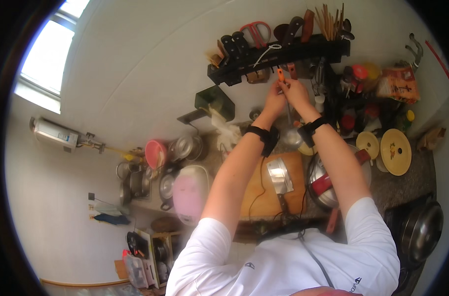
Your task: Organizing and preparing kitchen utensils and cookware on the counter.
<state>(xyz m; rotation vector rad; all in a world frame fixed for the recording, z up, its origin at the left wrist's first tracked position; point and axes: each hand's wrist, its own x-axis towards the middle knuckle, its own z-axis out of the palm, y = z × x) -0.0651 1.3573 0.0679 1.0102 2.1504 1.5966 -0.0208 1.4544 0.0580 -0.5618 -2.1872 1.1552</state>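
Note:
Both hands meet just below a black wall-mounted knife rack [276,55]. My left hand [275,99] and my right hand [297,94] pinch the upper part of a long-handled metal ladle. Its orange handle end [281,75] points up towards the rack's hooks, and its round bowl [292,138] hangs down between my forearms. Whether the handle end is on a hook cannot be made out. Beside it a utensil with a reddish-brown handle [292,70] hangs from the rack. A white cable tie [267,53] loops over the rack's front.
Below lies a cleaver [280,175] on a wooden cutting board [256,198]. A pan lid with a red handle [322,184] is at right, near yellow lids [395,152]. A pink rice cooker [190,192] stands left. Knives, red-handled scissors [257,33] and chopsticks [330,22] fill the rack.

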